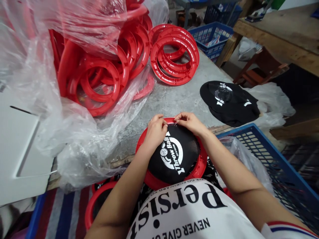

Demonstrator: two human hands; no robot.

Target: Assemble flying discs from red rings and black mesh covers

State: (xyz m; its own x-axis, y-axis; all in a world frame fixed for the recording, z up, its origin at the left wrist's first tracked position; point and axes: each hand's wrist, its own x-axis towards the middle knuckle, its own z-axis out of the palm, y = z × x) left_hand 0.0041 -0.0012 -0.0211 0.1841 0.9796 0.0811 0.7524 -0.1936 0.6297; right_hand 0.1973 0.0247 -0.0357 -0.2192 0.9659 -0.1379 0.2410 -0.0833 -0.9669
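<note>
A red plastic ring [201,164] rests at the table's near edge against my body. A black mesh disc [174,156] printed "Throw Ball" lies stretched over it. My left hand [156,131] and my right hand [190,122] both pinch the mesh at the ring's far rim, fingertips close together. Another red ring [93,202] shows below my left forearm.
A heap of red rings [99,73] sits in a clear plastic bag [37,76] at the left. More rings [174,54] are stacked behind. A pile of black mesh discs [229,103] lies at right. Blue crates [269,159] stand at right and behind [211,35]. A wooden bench [281,36] is far right.
</note>
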